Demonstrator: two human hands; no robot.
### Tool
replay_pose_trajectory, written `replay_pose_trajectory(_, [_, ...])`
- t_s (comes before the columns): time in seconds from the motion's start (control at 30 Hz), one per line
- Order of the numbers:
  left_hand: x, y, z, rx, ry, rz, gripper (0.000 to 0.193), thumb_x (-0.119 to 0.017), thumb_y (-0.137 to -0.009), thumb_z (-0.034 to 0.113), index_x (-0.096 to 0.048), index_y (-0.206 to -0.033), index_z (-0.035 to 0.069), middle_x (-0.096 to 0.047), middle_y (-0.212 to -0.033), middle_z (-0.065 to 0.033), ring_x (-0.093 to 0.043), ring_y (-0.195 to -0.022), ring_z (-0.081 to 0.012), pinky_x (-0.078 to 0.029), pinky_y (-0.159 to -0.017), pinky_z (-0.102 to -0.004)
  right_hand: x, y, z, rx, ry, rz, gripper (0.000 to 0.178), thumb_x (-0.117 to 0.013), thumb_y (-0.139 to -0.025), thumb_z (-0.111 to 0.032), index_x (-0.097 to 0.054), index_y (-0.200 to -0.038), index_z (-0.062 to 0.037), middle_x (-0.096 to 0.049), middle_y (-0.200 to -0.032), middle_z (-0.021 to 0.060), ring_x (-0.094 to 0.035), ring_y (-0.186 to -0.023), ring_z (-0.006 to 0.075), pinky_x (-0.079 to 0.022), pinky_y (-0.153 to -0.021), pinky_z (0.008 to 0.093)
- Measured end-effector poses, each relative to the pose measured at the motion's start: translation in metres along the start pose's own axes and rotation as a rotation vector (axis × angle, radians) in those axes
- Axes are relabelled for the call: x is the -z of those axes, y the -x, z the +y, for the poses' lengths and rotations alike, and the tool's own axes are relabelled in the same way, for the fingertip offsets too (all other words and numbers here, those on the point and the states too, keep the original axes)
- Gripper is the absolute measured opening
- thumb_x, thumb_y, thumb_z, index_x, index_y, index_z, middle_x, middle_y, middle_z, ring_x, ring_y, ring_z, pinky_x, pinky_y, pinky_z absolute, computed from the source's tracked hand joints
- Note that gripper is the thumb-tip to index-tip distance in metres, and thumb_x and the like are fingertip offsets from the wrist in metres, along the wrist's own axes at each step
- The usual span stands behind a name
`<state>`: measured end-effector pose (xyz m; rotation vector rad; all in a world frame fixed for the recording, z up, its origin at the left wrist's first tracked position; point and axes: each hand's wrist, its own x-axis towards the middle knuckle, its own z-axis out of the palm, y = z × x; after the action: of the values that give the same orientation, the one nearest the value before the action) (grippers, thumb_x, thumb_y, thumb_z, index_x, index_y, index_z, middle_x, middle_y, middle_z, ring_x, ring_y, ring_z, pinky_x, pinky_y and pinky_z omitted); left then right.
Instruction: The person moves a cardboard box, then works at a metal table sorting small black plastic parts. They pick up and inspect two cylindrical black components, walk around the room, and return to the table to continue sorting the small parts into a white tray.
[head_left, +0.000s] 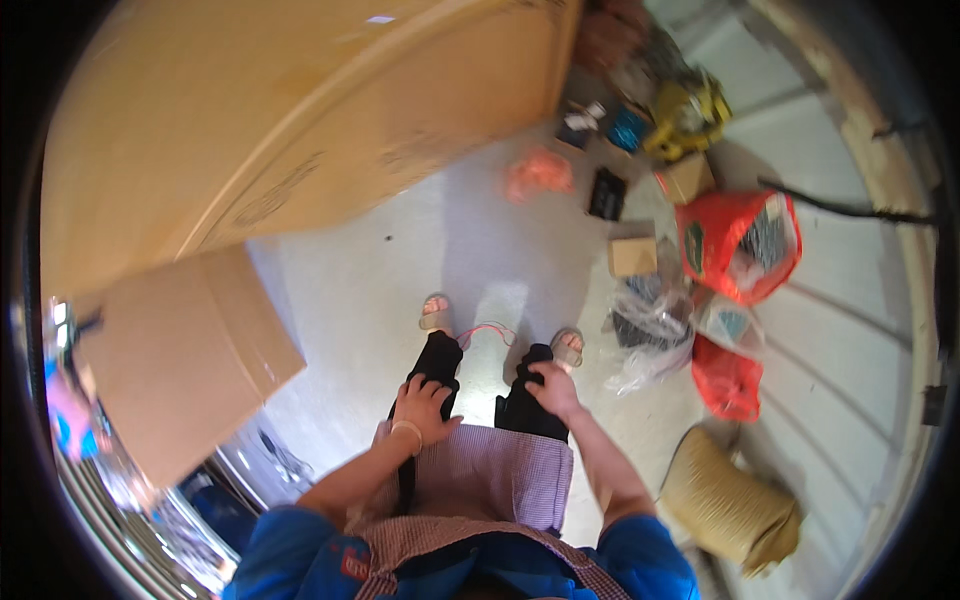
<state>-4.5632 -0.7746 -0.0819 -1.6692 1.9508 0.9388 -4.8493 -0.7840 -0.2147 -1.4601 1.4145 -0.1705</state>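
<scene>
While the feet are set apart on the floor (370, 250), the left hand (425, 412) is laid on the black trousers (440, 362), its fingers spread apart and nothing clamped. The right hand (551, 388) is rested on the other trouser leg near the knee; whether cloth is pinched beneath its curled fingers cannot be told. The trousers are positioned under both hands, directly ahead of the checked apron (500, 470). Both hands are probably placed there so that the upper body is propped. A pink cord (487, 326) is seen between the sandals (435, 318). The large carton (350, 130) is stood ahead and to the left, while the red bag (705, 245), clear plastic bag (650, 365) and tan sack (730, 500) are grouped at the right, presumably for side storage.
</scene>
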Motion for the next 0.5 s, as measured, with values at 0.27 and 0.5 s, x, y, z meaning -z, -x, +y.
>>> replay_pose_trajectory(0.27, [0.023,0.092,0.025,0.071,0.316,0.043,0.061,-0.069,-0.081,0.038,-0.053,-0.133,0.013,-0.051,-0.136,-0.0137,-0.041,-0.131,-0.0335,-0.034,-0.109,-0.0484,0.055,0.087,-0.073,0.004,0.116,0.005,0.036,-0.075,-0.078,-0.025,-0.07,-0.108,-0.0061,-0.07,-0.104,0.016,-0.068,-0.098,0.0305,-0.053,-0.087,0.0388])
replay_pose_trajectory(0.5, [0.024,0.164,-0.008,0.036,0.573,0.178,0.055,-0.065,-0.086,0.043,-0.056,-0.129,0.009,-0.051,-0.136,-0.0192,-0.052,-0.124,-0.0352,-0.043,-0.105,-0.0418,0.067,0.077,-0.154,0.115,0.269,-0.048,0.035,-0.071,-0.079,-0.026,-0.069,-0.109,-0.0073,-0.073,-0.095,0.0123,-0.07,-0.09,0.0266,-0.054,-0.083,0.0362])
